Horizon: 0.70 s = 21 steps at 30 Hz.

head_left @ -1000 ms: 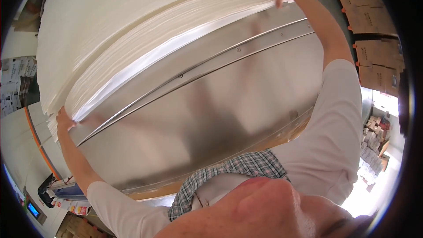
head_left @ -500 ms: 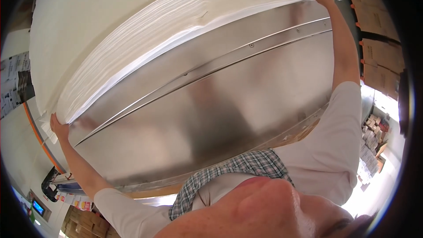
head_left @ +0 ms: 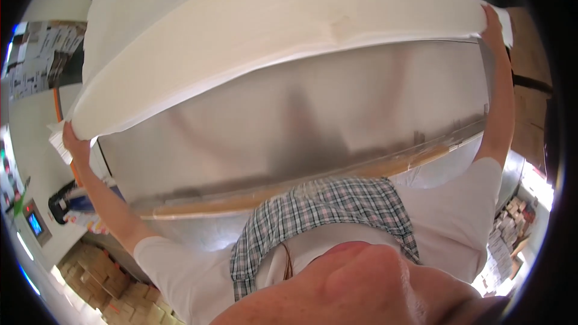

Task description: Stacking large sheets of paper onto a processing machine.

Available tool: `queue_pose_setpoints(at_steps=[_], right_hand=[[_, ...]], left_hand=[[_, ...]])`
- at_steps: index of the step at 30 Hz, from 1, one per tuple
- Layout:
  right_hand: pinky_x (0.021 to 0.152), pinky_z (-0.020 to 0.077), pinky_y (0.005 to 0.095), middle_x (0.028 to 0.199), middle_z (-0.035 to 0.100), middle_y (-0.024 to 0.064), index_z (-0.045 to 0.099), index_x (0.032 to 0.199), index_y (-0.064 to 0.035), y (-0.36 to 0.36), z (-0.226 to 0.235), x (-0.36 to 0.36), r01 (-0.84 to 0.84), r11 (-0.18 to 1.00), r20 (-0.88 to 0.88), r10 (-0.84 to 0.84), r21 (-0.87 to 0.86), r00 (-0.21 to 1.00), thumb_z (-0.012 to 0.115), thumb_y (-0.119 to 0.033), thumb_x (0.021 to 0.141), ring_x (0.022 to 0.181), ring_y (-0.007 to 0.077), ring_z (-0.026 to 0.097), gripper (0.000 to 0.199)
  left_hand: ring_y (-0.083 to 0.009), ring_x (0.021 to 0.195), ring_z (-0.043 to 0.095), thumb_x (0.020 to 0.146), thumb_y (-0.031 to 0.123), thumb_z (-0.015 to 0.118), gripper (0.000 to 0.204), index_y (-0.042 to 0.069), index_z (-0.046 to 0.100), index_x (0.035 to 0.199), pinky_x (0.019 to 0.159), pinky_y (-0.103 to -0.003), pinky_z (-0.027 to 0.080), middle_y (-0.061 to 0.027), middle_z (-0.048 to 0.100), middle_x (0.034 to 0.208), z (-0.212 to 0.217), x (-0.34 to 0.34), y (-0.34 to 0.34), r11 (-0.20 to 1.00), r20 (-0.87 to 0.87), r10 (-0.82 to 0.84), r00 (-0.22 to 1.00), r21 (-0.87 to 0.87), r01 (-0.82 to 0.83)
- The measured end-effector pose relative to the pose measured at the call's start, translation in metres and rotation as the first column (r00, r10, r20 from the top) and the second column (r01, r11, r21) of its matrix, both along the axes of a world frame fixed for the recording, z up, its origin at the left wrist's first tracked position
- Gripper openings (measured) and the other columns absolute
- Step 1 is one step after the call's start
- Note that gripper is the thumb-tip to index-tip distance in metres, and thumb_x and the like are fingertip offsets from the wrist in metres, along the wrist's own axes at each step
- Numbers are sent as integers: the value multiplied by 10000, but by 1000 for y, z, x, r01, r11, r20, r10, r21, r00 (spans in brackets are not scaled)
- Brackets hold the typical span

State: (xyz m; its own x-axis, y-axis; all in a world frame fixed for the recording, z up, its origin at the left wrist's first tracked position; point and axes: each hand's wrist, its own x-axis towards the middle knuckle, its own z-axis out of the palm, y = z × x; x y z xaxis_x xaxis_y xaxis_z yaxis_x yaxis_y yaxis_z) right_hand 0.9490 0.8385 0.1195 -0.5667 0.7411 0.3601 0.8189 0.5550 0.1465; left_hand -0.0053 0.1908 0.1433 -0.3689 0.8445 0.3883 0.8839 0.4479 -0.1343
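A broad stack of thin white sheets spreads across the upper part of the view. Its near edge bows over a shiny stainless steel surface. At the stack's near left corner, my left hand is closed round the edge. On the far right, my right hand grips the other corner in the same way. Both arms reach out wide, and the fingers beneath the sheets are hidden. Whether the sheets are paper, cloth or foam I cannot tell.
A tan strip runs along the steel's near edge, close to my checked collar. Cardboard boxes stand at the right, and more cartons at the lower left. A small lit screen is on the left.
The white stack has come nearer to me over the steel, covering the screwed metal strip. Its layered edge now shows as a smooth sloping face. Both hands have kept hold of its corners.
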Motion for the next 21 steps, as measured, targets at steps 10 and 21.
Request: queue_pose_setpoints(at_steps=[10,21], right_hand=[[1028,222,446,1337,345,137,420,1249,-189,-182,-50,97,182,971,216,-147,-153,965,599,-166,744,1256,308,301,536],[1025,205,455,1324,348,153,436,1222,-197,-262,-81,107,244,906,296,-142,-346,945,608,-142,731,1247,314,305,523]], left_hand=[[-330,1176,374,620,122,628,562,181,497,1163,1019,-462,227,-142,432,1263,-50,158,-128,982,103,151,983,-132,-137],[-315,1211,341,624,40,602,565,172,495,1163,1044,-448,202,-135,423,1267,-76,195,-187,865,190,395,899,-405,-294]])
